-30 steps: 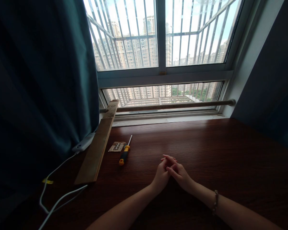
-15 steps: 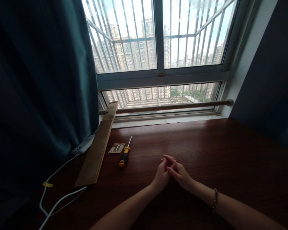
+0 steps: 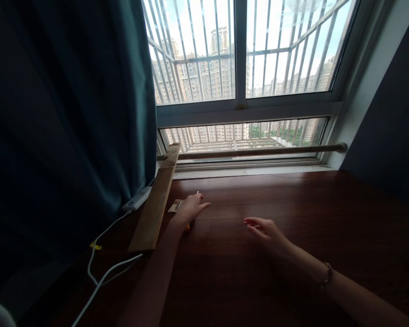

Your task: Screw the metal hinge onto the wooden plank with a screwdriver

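My left hand [image 3: 191,208] is over the screwdriver, its thumb stretched out to the right, apart from the fingers. The screwdriver's yellow handle end [image 3: 187,227] peeks out below the hand, and its metal tip shows just past the fingers. Most of its length is covered, and whether the fingers touch it is not clear. Left of that hand lies a small flat card [image 3: 175,206] with little metal pieces on it, partly covered. My right hand [image 3: 266,230] hovers over or rests on the table with nothing in it, thumb and fingers slightly apart.
A long wooden board [image 3: 153,209] runs along the left, its far end by the window rail [image 3: 259,152]. Beside it are a white power strip or adapter [image 3: 138,200], white cables [image 3: 104,278] and a dark curtain [image 3: 136,113]. The brown tabletop [image 3: 293,195] reaches the window.
My hands were clasped together and have come apart. The left moved forward and left to above the screwdriver; the right shifted slightly right. The view has turned a little left.
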`<state>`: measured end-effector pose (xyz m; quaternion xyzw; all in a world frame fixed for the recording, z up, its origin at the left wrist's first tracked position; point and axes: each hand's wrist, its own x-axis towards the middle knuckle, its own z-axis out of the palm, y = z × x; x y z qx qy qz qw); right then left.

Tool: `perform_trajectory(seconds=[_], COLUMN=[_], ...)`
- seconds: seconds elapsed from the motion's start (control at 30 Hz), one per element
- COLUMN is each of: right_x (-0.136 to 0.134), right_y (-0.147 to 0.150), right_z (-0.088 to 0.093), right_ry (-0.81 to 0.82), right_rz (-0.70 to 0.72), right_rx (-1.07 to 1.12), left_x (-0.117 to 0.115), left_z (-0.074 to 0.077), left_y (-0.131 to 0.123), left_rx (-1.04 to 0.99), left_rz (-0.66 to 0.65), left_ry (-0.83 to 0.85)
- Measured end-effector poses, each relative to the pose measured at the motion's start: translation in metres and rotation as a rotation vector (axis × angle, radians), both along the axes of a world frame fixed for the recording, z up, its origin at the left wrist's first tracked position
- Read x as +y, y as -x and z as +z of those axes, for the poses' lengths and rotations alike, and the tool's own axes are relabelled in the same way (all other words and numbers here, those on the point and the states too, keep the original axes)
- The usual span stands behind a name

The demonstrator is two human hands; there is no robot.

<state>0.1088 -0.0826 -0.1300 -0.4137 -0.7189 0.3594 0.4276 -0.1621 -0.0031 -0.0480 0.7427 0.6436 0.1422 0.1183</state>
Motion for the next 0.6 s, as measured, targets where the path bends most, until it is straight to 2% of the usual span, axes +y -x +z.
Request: perform_trajectory(seconds=[0.1, 0.27, 0.43, 0.6], right_x=[-0.004, 0.001, 0.014, 0.021], right_y=[0.027, 0.085, 0.128, 0.141], right_z=[0.003, -0.002, -0.009, -0.009], right_ry=[0.1, 0.379, 0.582, 0.644], right_rz=[0.146, 0.31, 0.313, 0.238], right_rx=[0.011, 0.137, 0.321, 0.399], left_x=[0.013, 0.02, 0.026, 0.033], left_z=[-0.005, -0.028, -0.049, -0.059], left_y=[0.024, 0.027, 0.026, 0.034], left_rx=[0.163, 0.28, 0.34, 0.355], left_rz=[0.174, 0.255, 0.295, 0.33], left_ry=[0.052, 0.085, 0.104, 0.119])
